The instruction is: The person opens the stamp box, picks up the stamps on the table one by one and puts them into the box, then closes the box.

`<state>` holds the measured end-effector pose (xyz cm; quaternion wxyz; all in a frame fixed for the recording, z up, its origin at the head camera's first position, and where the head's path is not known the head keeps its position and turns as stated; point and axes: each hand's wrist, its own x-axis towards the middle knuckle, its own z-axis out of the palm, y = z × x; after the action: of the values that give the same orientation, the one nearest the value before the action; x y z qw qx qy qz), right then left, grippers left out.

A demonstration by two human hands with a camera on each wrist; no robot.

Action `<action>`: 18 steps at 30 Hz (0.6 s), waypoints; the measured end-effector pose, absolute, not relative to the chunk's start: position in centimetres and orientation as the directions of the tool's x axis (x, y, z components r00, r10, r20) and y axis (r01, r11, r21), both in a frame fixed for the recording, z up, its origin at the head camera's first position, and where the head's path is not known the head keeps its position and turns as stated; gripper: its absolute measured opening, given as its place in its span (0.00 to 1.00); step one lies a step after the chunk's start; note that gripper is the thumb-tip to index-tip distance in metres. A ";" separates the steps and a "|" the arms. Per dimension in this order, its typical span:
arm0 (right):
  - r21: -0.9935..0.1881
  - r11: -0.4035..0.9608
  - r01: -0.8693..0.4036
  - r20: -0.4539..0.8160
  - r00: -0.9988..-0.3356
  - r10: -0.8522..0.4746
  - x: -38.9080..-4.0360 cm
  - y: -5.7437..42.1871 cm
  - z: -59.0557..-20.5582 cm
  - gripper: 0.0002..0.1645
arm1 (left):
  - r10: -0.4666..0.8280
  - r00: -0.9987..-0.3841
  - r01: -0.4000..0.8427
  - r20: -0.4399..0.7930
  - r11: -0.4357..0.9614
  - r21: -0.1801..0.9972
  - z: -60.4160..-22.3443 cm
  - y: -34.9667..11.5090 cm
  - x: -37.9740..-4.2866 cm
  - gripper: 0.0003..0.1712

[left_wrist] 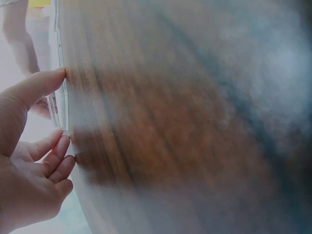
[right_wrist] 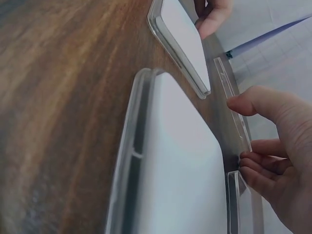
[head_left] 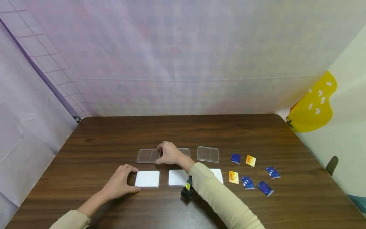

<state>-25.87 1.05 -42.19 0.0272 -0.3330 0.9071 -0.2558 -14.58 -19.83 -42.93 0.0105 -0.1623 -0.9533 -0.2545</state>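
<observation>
On the brown table, my left hand (head_left: 121, 181) holds the left end of a clear plastic case (head_left: 147, 179) filled with white. Its thumb lies at the near corner and its fingers at the far one, as the left wrist view also shows. Farther back, my right hand (head_left: 170, 153) spans the right end of a flat clear plastic lid (head_left: 145, 156), thumb on the near edge and fingers on the far edge. A second white-filled case (head_left: 177, 177) lies under the right forearm, and the sleeve partly covers a third white-filled case (head_left: 218, 175).
Another clear lid (head_left: 184, 152) sits just right of the right hand, partly hidden by it, and one more lid (head_left: 208, 154) lies farther right. Several small blue packets (head_left: 247, 183) and two yellow-orange packets (head_left: 233, 177) are scattered on the right. A curtain (head_left: 183, 79) hangs behind the table.
</observation>
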 end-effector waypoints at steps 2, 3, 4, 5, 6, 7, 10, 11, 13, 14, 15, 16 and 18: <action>-0.476 0.651 -0.591 0.122 -0.778 -0.616 -25.9 1.0 -42.3 0.31 | 0.302 -0.948 0.313 0.102 0.818 0.483 -42.9 -19.8 -14.6 0.33; -0.473 0.654 -0.591 0.123 -0.779 -0.615 -25.9 1.1 -42.3 0.32 | 0.301 -0.948 0.312 0.102 0.818 0.483 -42.9 -19.8 -14.5 0.33; -0.472 0.655 -0.591 0.122 -0.779 -0.615 -25.9 1.1 -42.4 0.32 | 0.301 -0.948 0.312 0.103 0.818 0.484 -42.9 -19.8 -14.5 0.33; -0.475 0.654 -0.589 0.120 -0.780 -0.615 -25.9 1.1 -42.4 0.32 | 0.302 -0.948 0.312 0.103 0.817 0.485 -42.9 -19.8 -14.5 0.33; -0.477 0.654 -0.587 0.117 -0.780 -0.614 -25.9 1.1 -42.4 0.33 | 0.302 -0.948 0.313 0.103 0.816 0.486 -42.9 -19.8 -14.5 0.33; -0.478 0.655 -0.585 0.117 -0.782 -0.613 -25.9 1.1 -42.4 0.33 | 0.303 -0.947 0.314 0.105 0.816 0.486 -42.9 -19.8 -14.5 0.33; -0.487 0.656 -0.576 0.111 -0.786 -0.608 -25.9 1.2 -42.4 0.33 | 0.304 -0.947 0.315 0.104 0.814 0.488 -42.9 -19.8 -14.5 0.33; -0.488 0.658 -0.574 0.109 -0.788 -0.606 -25.8 1.3 -42.4 0.33 | 0.304 -0.947 0.314 0.102 0.814 0.489 -42.9 -19.8 -14.5 0.33; -0.487 0.661 -0.571 0.106 -0.789 -0.605 -25.8 1.4 -42.4 0.34 | 0.301 -0.948 0.311 0.100 0.814 0.490 -42.9 -19.8 -14.5 0.33; -0.488 0.661 -0.570 0.104 -0.790 -0.605 -25.8 1.4 -42.3 0.34 | 0.300 -0.949 0.309 0.100 0.814 0.492 -42.9 -19.8 -14.5 0.33; -0.489 0.661 -0.569 0.101 -0.790 -0.605 -25.8 1.4 -42.3 0.34 | 0.299 -0.949 0.308 0.099 0.814 0.493 -42.9 -19.8 -14.5 0.33; -0.490 0.662 -0.567 0.097 -0.790 -0.606 -25.8 1.4 -42.3 0.34 | 0.299 -0.949 0.307 0.098 0.814 0.493 -42.9 -19.8 -14.5 0.33; -0.494 0.662 -0.564 0.089 -0.790 -0.606 -25.8 1.5 -42.3 0.35 | 0.298 -0.949 0.307 0.100 0.815 0.491 -42.9 -19.8 -14.5 0.33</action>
<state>-25.81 1.48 -42.28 0.0417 -0.3211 0.9107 -0.2563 -14.48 -19.82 -42.87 0.0092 -0.1588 -0.9526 -0.2594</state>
